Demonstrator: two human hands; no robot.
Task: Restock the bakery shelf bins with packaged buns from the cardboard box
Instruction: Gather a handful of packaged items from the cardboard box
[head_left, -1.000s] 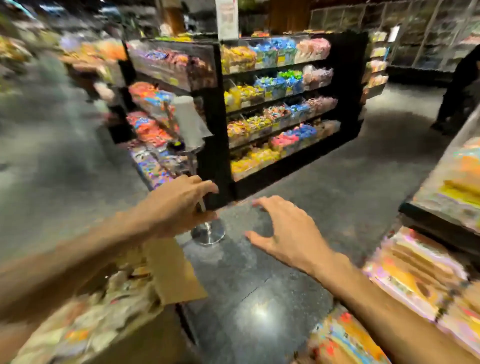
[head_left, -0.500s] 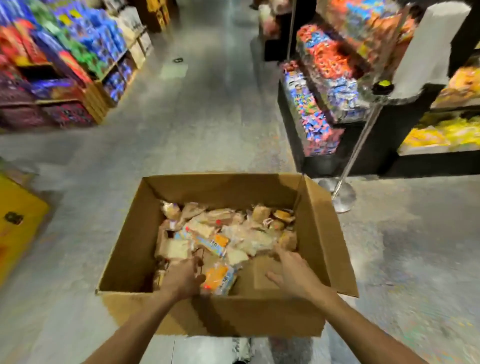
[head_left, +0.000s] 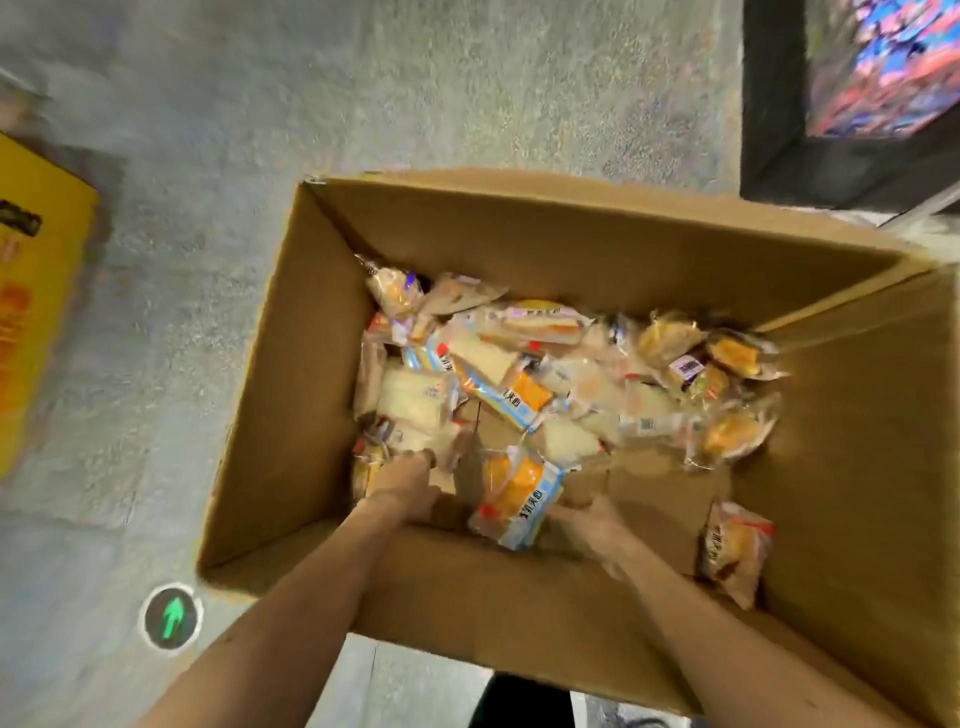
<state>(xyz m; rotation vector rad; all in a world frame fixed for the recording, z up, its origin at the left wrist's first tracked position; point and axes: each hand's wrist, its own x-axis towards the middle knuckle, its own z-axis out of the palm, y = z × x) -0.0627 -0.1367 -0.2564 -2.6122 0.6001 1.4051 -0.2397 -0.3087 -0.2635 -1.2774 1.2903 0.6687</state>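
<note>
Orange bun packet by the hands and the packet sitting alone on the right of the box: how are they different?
The orange bun packet is bright orange with a blue edge; the lone packet looks clear, with a brownish bun. The orange bun packet lies between the left hand and right hand; the lone packet sits away from both. Both are inside the cardboard box.

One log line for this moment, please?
stage: reaching into cardboard box | left hand: among bun packets | right hand: beside orange packet | grip: unclear
</note>
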